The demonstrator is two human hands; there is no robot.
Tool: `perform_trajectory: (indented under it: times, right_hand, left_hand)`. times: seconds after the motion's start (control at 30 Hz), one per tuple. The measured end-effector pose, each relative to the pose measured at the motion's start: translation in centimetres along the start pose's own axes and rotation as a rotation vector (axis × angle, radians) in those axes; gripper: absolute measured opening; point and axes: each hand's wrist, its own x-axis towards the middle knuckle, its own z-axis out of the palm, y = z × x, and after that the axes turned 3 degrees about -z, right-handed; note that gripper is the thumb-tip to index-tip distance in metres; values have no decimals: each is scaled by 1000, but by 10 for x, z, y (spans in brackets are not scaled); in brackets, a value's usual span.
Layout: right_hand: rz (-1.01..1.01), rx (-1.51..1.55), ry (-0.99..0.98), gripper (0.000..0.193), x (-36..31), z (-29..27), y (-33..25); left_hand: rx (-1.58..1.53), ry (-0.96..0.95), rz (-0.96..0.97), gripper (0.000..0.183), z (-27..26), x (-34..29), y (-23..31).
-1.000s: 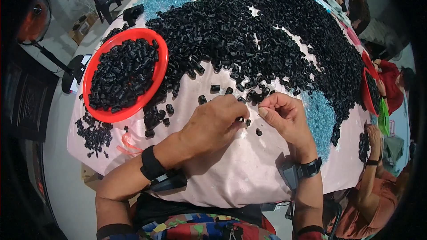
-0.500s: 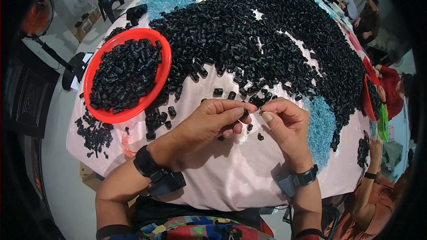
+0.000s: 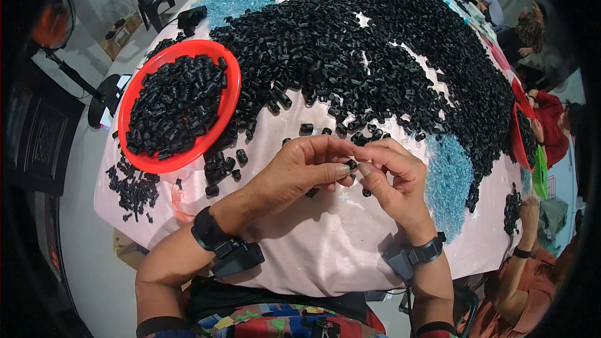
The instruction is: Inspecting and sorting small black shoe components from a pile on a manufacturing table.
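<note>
Between the thumb and fingers of my left hand is a small black plastic part. My right hand meets it from the other side, its thumb and forefinger pinched at the part's end; whatever tiny thing those fingertips hold is hidden. Both hands are above the pink cloth, fingertips touching. Loose black parts lie just beyond the hands, in front of a large heap of similar black pieces. Beside my right hand spreads a pile of small clear-blue pieces.
A red basin full of black parts stands at the left, with smaller black pieces and a pinkish string loop near it. Another blue pile lies far left. Co-workers sit along the right side; one forearm rests near the table edge.
My right hand has moved left and closed in on the part in my left hand, so the fingertips now meet. A person at the far right has shifted position.
</note>
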Motion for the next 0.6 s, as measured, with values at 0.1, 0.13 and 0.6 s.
perform_trajectory:
  times: [0.1,0.13,0.6]
  right_hand:
    - [3,-18,-4,24,0,1,-2]
    - [-17,-32,-11,24,1,1,-2]
    - [5,-408,-133,17,2,3,7]
  left_hand:
    - [-75,57,-43,35,5,-1,1]
    - [-109,71,-45,34,6,-1,1]
    - [-248,191,-26,21,4,-13,15]
